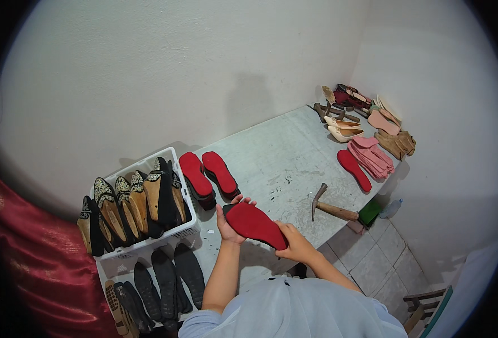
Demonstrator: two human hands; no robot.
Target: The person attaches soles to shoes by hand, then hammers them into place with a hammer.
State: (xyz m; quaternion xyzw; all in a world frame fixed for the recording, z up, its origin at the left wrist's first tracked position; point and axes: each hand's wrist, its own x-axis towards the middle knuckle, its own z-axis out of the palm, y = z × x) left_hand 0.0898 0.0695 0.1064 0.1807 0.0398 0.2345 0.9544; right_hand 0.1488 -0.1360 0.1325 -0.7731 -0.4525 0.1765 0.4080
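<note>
A shiny red cloth (pixel 21 250) hangs at the far left of the work area. To its right, a white basket (pixel 191 228) holds a row of patterned shoes (pixel 126 209) with tan inner faces and dark soles. On the near side of the basket lies a group of black sole pieces (pixel 166 279), placed side by side. Directly right of the basket, two red-faced soles (pixel 196 173) rest on the desk (pixel 266 149), red faces up.

The left hand (pixel 228 230) is clamped on the wider end of a red-covered sole (pixel 253 223), with the fingers at its far edge. This sole is held over the near part of the desk, red face up. The right hand (pixel 297 243) is closed on the narrower end of the same sole.

Further right, a hammer (pixel 336 211) lies with its head to the left and its wooden handle toward the right edge. Beyond it are a pair of cream shoes (pixel 345 132), a single red insole (pixel 354 170) and stacked pink pieces (pixel 371 158).
</note>
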